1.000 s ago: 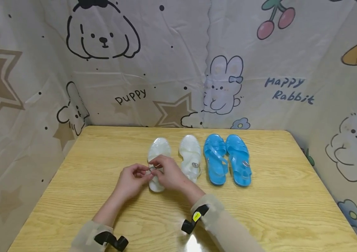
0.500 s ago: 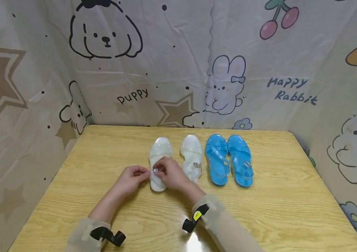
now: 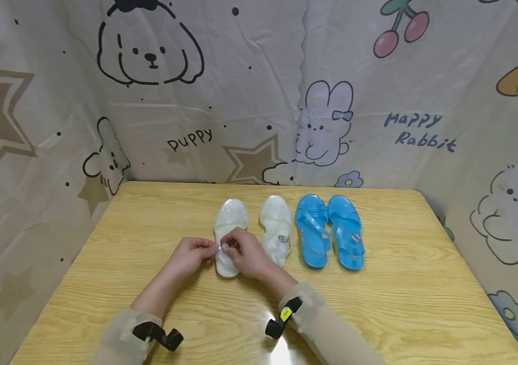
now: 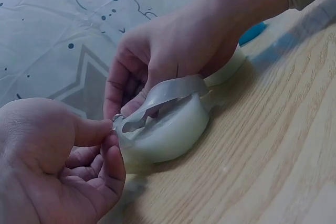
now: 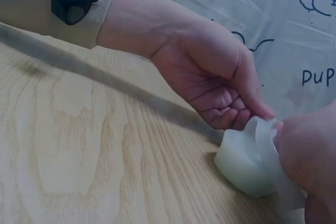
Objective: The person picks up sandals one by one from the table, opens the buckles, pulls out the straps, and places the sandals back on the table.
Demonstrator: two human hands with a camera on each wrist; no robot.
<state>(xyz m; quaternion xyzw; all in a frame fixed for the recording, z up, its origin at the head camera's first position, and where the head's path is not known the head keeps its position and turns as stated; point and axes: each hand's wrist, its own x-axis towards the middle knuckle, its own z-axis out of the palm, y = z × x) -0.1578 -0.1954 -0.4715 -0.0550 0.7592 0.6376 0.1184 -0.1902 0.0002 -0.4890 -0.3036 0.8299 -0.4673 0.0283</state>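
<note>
On the table lies the leftmost white sandal (image 3: 232, 213), toe pointing away from me. My left hand (image 3: 193, 253) is at its left side, with thumb and forefinger pinching the end of its strap (image 4: 173, 88). From the right, my right hand (image 3: 247, 253) pinches a small metal buckle (image 3: 224, 245) on that same strap. Both sets of fingertips nearly meet there. In the left wrist view the strap arches over the sandal's heel. The right wrist view shows the left thumb and finger at the strap, and my right hand covers part of the sandal. Whether the strap passes through the buckle is unclear.
A second white sandal (image 3: 276, 215) with a buckle stands just right of my right hand. Two blue sandals (image 3: 312, 228) lie further right, side by side. The wooden table (image 3: 400, 284) ends at a printed cloth backdrop (image 3: 249, 101).
One second ago the left fingers overlapped the buckle from the left. They have since drawn back to the sandal's left edge, while the right hand stays at the buckle. The sandals have not moved.
</note>
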